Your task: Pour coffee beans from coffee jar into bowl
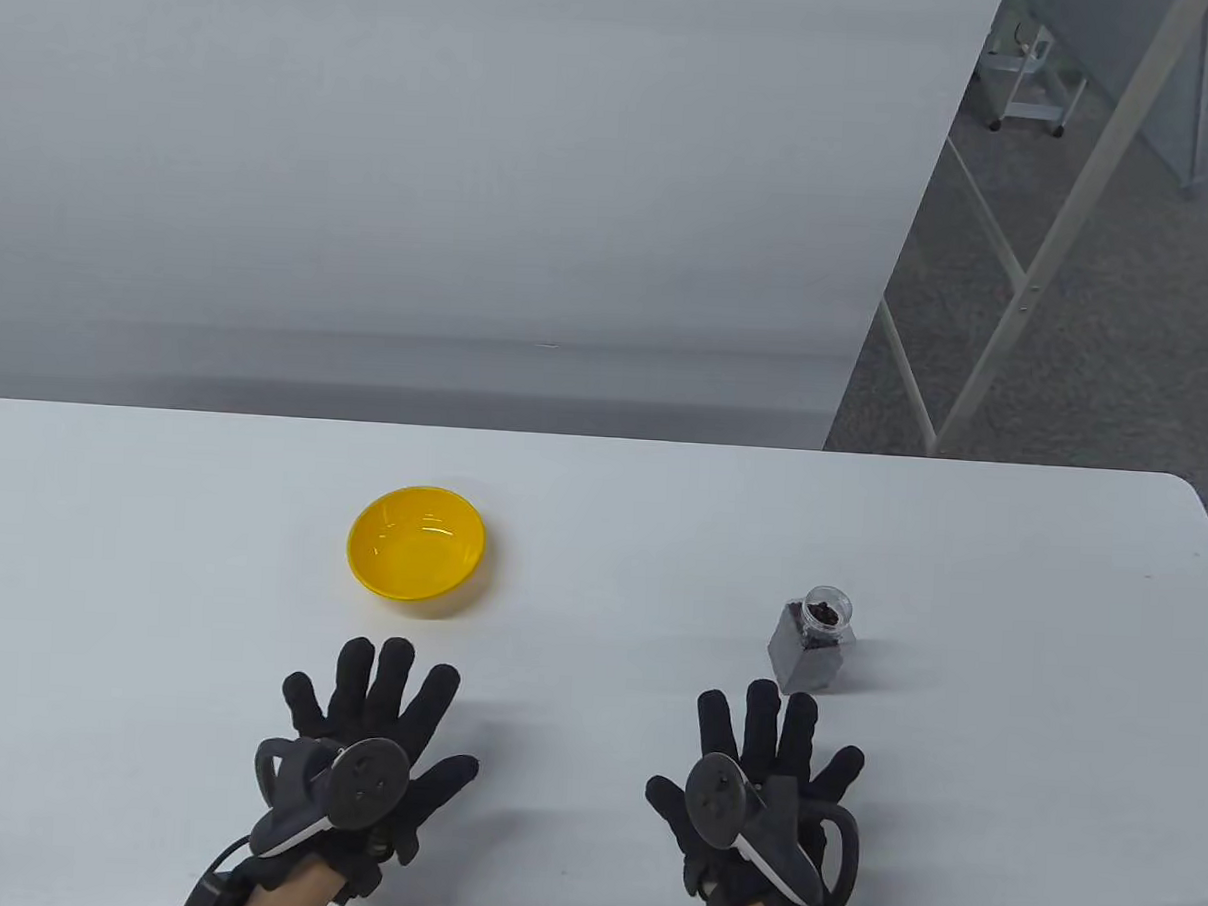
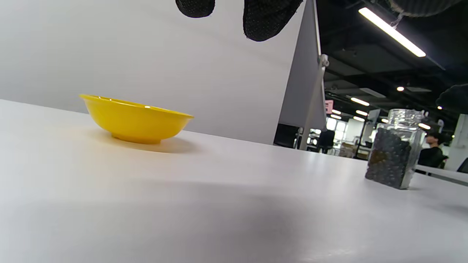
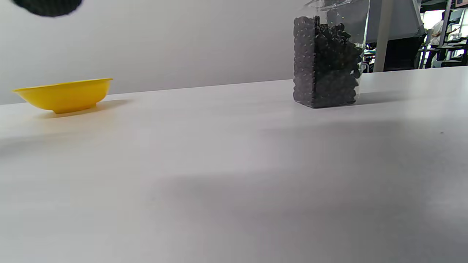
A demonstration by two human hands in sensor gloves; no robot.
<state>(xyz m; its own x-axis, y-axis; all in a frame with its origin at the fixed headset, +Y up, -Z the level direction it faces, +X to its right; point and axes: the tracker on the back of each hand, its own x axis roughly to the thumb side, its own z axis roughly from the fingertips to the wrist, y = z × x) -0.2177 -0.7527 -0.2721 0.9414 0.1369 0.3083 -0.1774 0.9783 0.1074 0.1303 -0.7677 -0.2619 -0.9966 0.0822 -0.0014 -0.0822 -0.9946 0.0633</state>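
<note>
A yellow bowl (image 1: 417, 542) stands empty on the white table (image 1: 600, 533), left of centre. It also shows in the left wrist view (image 2: 134, 119) and the right wrist view (image 3: 64, 94). A clear square coffee jar (image 1: 812, 646) filled with dark beans stands upright and uncapped at the right; it shows in the left wrist view (image 2: 394, 149) and the right wrist view (image 3: 326, 60). My left hand (image 1: 372, 723) lies spread with its fingers apart, just below the bowl, holding nothing. My right hand (image 1: 760, 770) lies spread just below the jar, holding nothing.
The table's far edge (image 1: 565, 433) meets a white partition wall (image 1: 456, 166). Metal frame legs (image 1: 1021, 291) stand on grey carpet beyond the table's right corner.
</note>
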